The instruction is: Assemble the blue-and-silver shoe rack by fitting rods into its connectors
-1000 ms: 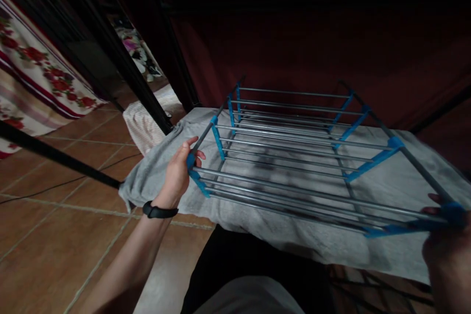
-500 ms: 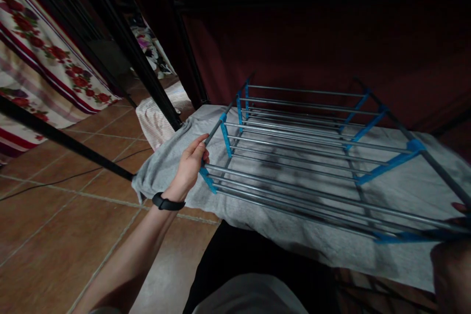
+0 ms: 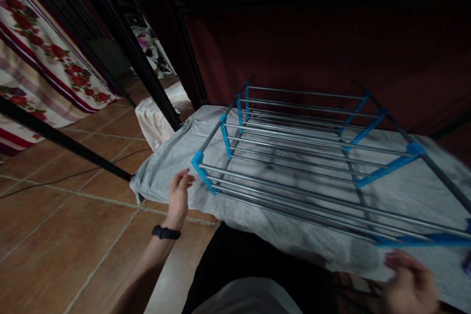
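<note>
A metal rack with grey tubes and blue plastic connectors lies on a grey cloth. My left hand, with a black band on its wrist, is just off the rack's near left corner. Its fingers are loosely bent and apart, and it holds nothing. Below the near right part of the rack is my right hand, blurred, with its fingers half curled and apart from the tubes. I see nothing in it.
Behind the rack stands a dark red panel. Black metal poles slant down on the left, near a floral curtain. A striped cloth hangs beside the grey one. A thin cable runs over the tiled floor.
Both hands have let go of the rack. My left hand has moved down and left from its side tube; my right hand has come down and inward from the near right corner. The rack stays put.
</note>
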Motion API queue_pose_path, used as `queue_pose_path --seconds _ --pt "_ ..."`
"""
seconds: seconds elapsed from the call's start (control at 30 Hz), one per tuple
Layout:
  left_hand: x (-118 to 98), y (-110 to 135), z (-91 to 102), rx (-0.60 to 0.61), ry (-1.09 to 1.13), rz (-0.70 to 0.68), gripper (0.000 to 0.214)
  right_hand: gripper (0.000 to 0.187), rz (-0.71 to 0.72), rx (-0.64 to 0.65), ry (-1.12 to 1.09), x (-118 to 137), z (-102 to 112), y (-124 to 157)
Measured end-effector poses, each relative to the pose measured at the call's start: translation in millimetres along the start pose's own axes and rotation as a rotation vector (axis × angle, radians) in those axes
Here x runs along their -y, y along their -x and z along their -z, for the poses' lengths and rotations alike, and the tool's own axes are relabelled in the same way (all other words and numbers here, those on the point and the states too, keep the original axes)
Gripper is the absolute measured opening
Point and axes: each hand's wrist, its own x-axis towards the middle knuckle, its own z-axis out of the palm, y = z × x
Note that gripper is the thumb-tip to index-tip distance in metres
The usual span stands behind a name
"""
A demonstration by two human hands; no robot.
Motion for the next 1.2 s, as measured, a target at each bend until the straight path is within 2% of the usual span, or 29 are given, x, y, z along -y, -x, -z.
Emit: queue_pose_path --seconds 0.07,0.1,0.17,0.27,0.4,0.53,0.83,1.0,1.2 --pt "41.2 14.0 3.8 0.113 -0.216 -0.011 0.04 0.028 0.198 0.33 0.119 -18.6 -37.5 32.3" --pt "56.9 20.0 2.2 0.144 -0.247 -0.027 0.037 0.032 0.329 0.474 0.175 -24.2 -54.6 43.6" --pt "76.8 27.4 -5.5 0.266 -0.304 -0.104 0.037 0.037 0.544 0.64 0.308 -27.8 -83.9 54.3" --pt "84.5 24.6 -17.7 0.405 -0.351 -0.189 0.032 0.037 0.762 0.825 0.498 -22.5 -114.5 48.8" --pt "85.1 11.3 -19.6 0.451 -0.397 -0.228 0.015 0.037 0.876 1.006 0.626 -20.6 -131.8 34.7" --pt "91.8 8.3 -16.2 0.433 -0.449 -0.258 0.011 0.038 0.915 1.096 0.65 -27.4 -134.3 29.4" --pt "96.7 5.2 -16.9 0.423 -0.505 -0.271 0.02 0.036 0.953 1.17 0.712 -23.9 -133.8 24.6" --pt "98.5 5.0 -16.5 0.417 -0.527 -0.257 0.013 0.039 0.896 1.158 0.84 -19.8 -134.2 23.8" --pt "99.9 4.2 -15.7 0.433 -0.502 -0.234 0.012 0.04 0.912 1.143 0.773 -18.6 -130.2 26.1"
